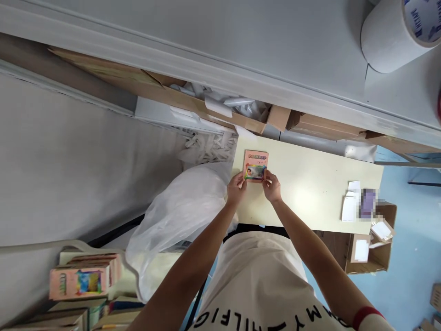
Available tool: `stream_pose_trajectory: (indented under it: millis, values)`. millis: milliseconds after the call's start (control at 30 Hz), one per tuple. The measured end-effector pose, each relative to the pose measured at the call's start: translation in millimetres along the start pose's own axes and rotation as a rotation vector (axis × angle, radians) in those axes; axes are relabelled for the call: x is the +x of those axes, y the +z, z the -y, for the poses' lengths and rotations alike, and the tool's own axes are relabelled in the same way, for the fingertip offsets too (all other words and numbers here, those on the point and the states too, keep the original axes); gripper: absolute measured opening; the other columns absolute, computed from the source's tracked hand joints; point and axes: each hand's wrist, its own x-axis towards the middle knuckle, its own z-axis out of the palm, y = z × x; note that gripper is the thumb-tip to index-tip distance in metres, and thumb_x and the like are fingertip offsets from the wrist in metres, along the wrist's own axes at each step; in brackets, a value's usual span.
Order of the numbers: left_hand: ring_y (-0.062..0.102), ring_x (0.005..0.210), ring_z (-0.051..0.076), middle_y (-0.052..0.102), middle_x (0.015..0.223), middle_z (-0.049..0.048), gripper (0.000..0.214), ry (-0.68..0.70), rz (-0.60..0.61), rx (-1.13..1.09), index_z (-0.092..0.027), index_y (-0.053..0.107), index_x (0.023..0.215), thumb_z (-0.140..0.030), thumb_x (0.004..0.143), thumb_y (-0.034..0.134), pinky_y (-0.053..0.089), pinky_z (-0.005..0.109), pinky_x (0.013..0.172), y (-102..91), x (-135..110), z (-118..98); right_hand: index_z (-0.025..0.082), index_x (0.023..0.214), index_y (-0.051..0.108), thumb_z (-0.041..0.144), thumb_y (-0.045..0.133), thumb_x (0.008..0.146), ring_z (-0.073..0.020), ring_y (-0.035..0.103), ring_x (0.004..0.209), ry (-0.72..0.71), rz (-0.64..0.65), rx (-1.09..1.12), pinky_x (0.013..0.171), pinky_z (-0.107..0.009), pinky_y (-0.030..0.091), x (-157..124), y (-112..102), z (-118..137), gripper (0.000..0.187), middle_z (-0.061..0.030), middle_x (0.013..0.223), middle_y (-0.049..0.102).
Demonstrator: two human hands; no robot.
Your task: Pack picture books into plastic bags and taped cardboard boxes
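Note:
A small pink book [255, 158] with a picture on its cover is held up over the left end of the pale table [303, 179]. At the book's lower left corner, my left hand [237, 187] pinches its edge. The lower right corner sits between the fingers of my right hand [272, 186]. The cover faces up toward me, and both hands leave most of it showing.
A large clear plastic bag [186, 202] bulges left of the table. Stacked books [82, 278] fill the lower left. White cards [350, 204] lie at the table's right end, beside an open cardboard box [374, 266]. A shelf [241, 41] overhead carries a tape roll [389, 37].

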Motion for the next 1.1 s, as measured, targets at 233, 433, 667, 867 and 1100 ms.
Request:
stream_pose_trajectory:
  millis: [233,433,667,867,1100]
  values:
    - [0.064,0.109,0.020,0.068,0.116,0.0088,0.045,0.046,0.032,-0.016,-0.018,0.061,0.122,-0.020,0.077,0.058,0.050,0.036,0.101,-0.5,10.0,-6.0,0.022,0.129,0.061,0.013,0.052,0.080,-0.0249,0.062,0.111,-0.085,0.017,-0.087,0.090,-0.040,0.059,9.6,4.6,9.5,0.051,-0.0134,0.129,0.056]
    - [0.064,0.108,0.018,0.067,0.112,0.0079,0.047,0.066,0.041,-0.023,-0.017,0.062,0.121,-0.016,0.075,0.055,0.049,0.034,0.103,-1.5,14.7,-2.5,0.024,0.129,0.061,0.010,0.055,0.074,-0.0267,0.060,0.115,-0.109,0.080,-0.123,0.088,-0.039,0.060,13.0,-1.3,6.2,0.057,-0.0128,0.128,0.055]
    - [0.063,0.112,0.022,0.066,0.115,0.0093,0.045,0.063,-0.035,-0.023,-0.019,0.062,0.117,-0.017,0.072,0.062,0.047,0.037,0.103,2.5,15.2,1.6,0.022,0.120,0.062,0.018,0.062,0.070,-0.0241,0.064,0.108,0.014,0.064,0.009,0.085,-0.039,0.059,12.4,-9.2,8.5,0.051,-0.0120,0.128,0.058]
    - [0.062,0.114,0.028,0.062,0.123,0.0138,0.053,0.033,-0.164,-0.096,-0.021,0.054,0.123,-0.027,0.073,0.070,0.052,0.042,0.092,17.3,3.0,-21.8,0.022,0.114,0.062,0.032,0.067,0.072,-0.0233,0.070,0.094,-0.022,0.053,0.064,0.079,-0.041,0.059,-0.1,-72.1,33.0,0.044,-0.0128,0.122,0.065]
    - [0.069,0.089,0.018,0.070,0.104,0.0099,0.035,0.340,0.061,-0.171,-0.018,0.063,0.109,-0.028,0.075,0.068,0.056,0.032,0.081,71.0,-11.8,-139.2,0.020,0.105,0.065,0.047,0.063,0.083,-0.0212,0.071,0.076,-0.418,-0.123,0.152,0.076,-0.042,0.057,-16.3,-211.1,119.7,0.035,-0.0103,0.100,0.072]
